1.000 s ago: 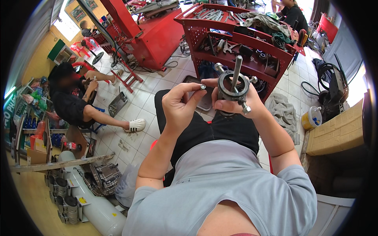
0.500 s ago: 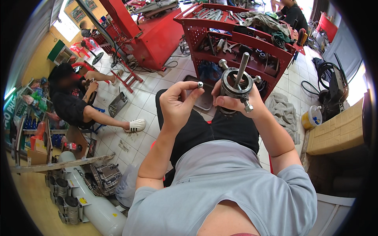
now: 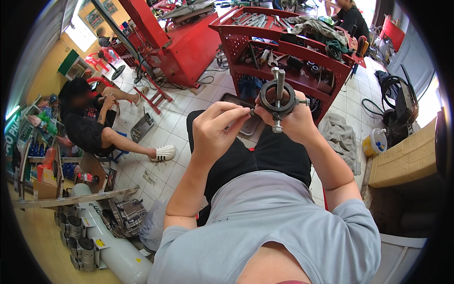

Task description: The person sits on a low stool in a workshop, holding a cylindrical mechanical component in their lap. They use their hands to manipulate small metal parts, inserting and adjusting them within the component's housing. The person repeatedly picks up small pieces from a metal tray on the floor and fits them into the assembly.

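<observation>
Above my lap, my right hand (image 3: 298, 120) is closed round a dark metal ring-shaped clamp (image 3: 277, 110). Bolts stick out from its rim, and a steel rod (image 3: 281, 84) rises through its middle. My left hand (image 3: 216, 127) pinches a small metal bolt (image 3: 251, 111) between thumb and fingertips, close to the left side of the ring. Fingers hide most of this bolt, so whether it touches the ring I cannot tell. The palm of my right hand and the underside of the clamp are mostly hidden.
Ahead stands a red tool cart (image 3: 288, 57) with wrenches and rags. A grey tray (image 3: 253, 124) lies on the floor beyond my hands. Another person (image 3: 90, 113) sits at the left. A grey cloth (image 3: 339, 137) and a white bucket (image 3: 375, 142) are at the right.
My left hand has brought the small bolt rightward to the ring's side. In my right hand the clamp has turned and shifted slightly left, with its rod standing more upright.
</observation>
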{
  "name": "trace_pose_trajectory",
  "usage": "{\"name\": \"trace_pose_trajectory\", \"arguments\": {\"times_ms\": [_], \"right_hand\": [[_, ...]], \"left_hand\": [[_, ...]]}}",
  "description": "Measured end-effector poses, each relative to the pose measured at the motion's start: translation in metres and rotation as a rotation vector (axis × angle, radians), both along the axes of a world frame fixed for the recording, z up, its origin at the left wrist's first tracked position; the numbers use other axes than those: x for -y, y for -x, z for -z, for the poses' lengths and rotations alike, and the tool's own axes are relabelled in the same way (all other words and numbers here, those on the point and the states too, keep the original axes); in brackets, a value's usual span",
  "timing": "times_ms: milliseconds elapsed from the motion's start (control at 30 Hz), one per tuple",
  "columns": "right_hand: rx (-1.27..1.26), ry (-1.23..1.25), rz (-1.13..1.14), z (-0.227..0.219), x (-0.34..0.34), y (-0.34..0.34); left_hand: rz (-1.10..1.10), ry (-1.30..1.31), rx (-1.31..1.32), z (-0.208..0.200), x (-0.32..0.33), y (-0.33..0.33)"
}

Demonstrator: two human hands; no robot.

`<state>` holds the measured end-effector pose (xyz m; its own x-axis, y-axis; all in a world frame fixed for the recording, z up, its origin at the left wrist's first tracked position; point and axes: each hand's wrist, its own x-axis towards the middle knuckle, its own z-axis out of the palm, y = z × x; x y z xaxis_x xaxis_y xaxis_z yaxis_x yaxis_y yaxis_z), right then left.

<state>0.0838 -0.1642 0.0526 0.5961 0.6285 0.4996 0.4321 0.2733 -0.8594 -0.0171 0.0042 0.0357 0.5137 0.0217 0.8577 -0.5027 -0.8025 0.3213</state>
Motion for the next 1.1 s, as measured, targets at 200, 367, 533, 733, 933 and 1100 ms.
{"name": "trace_pose_trajectory", "arguments": {"times_ms": [200,367,533,733,933,1100], "right_hand": [[0.001,0.072,-0.014,-0.001,0.0,0.0],[0.008,0.022,-0.046,0.001,0.001,-0.002],[-0.022,-0.006,-0.066,-0.005,0.005,0.004],[-0.035,-0.04,-0.067,-0.007,0.001,0.013],[-0.068,-0.012,-0.054,0.003,-0.002,0.01],[-0.063,0.0,-0.049,0.001,-0.001,0.011]], "left_hand": [[-0.062,-0.084,-0.014,-0.008,0.002,0.008],[-0.05,-0.058,0.008,-0.011,0.007,0.01],[0.019,-0.028,-0.061,-0.011,0.01,0.012],[0.166,0.004,-0.124,0.005,0.008,0.005],[0.045,-0.038,-0.183,0.001,0.013,0.009],[0.033,-0.011,-0.212,0.007,0.009,0.007]]}}
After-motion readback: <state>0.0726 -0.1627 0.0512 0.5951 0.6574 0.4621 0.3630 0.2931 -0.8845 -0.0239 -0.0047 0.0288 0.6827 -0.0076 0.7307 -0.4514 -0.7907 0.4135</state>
